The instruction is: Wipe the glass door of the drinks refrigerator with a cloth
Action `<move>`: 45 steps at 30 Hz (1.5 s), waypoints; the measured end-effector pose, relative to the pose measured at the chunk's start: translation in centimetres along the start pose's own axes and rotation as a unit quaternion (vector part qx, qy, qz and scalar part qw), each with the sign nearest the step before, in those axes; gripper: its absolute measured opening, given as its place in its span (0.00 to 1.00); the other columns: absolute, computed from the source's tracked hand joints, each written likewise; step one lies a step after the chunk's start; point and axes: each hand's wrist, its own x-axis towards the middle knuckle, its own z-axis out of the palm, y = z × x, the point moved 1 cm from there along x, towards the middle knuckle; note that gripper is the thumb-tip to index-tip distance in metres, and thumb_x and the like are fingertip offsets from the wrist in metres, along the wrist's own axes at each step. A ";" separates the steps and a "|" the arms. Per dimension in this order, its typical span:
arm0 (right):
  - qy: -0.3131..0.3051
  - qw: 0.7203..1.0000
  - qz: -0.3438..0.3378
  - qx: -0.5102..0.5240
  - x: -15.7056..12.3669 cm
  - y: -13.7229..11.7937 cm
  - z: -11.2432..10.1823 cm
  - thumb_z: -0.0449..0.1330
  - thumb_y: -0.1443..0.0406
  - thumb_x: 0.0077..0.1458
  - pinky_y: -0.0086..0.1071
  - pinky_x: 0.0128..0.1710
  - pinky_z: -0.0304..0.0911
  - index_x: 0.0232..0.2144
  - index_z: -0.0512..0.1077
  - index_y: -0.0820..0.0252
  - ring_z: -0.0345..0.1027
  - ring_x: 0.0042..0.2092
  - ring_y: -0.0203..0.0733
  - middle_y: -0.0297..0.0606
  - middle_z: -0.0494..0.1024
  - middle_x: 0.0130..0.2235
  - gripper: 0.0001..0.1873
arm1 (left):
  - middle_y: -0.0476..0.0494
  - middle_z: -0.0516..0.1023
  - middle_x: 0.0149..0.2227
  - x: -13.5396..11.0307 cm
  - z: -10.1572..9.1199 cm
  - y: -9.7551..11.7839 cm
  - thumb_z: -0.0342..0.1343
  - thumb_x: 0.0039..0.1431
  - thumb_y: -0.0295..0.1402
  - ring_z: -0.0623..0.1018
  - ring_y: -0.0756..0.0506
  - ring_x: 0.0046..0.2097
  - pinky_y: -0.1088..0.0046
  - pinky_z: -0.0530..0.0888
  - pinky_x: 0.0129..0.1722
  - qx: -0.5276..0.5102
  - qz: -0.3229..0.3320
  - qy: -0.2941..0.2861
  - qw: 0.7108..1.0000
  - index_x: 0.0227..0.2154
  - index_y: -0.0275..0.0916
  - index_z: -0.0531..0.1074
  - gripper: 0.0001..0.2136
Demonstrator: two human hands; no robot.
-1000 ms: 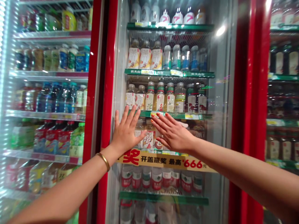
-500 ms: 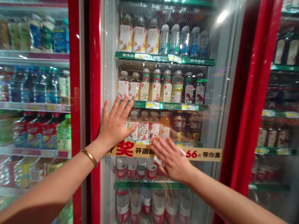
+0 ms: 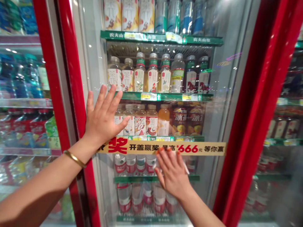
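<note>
My left hand (image 3: 104, 116) lies spread on the left side of a drinks fridge's glass door (image 3: 224, 94), fingers apart and holding nothing. A gold bangle (image 3: 74, 159) circles that wrist. Lower and to the right, my right hand (image 3: 174, 176) presses flat toward the glass with a crumpled white wipe (image 3: 186, 167) under its palm; only bits of the wipe show at the sides, so cloth or tissue I cannot tell. Its fingertips overlap the lower edge of a yellow banner strip (image 3: 144, 148) with red and black lettering across the door.
Behind the glass, bottles (image 3: 152, 75) line green-edged shelves (image 3: 163, 38). A red door frame (image 3: 255, 119) stands at the right and another red upright (image 3: 73, 78) at the left. Further fridges with drinks flank both sides. Reflected lights dot the glass.
My right hand has moved down with the wipe, uncovering more of the banner's lettering. The left hand stays spread on the door. The view has shifted closer and lower.
</note>
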 end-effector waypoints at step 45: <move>0.041 0.957 0.287 0.009 -2.0 0.1 0.7 0.51 0.60 0.72 0.77 0.77 0.33 0.81 0.33 0.57 0.24 0.82 0.63 0.45 0.32 0.82 0.45 | 0.51 0.47 0.81 -13.8 3.8 13.7 0.59 0.66 0.50 0.45 0.39 0.83 0.41 0.39 0.82 0.017 0.024 0.000 1.000 0.78 0.50 0.51 0.42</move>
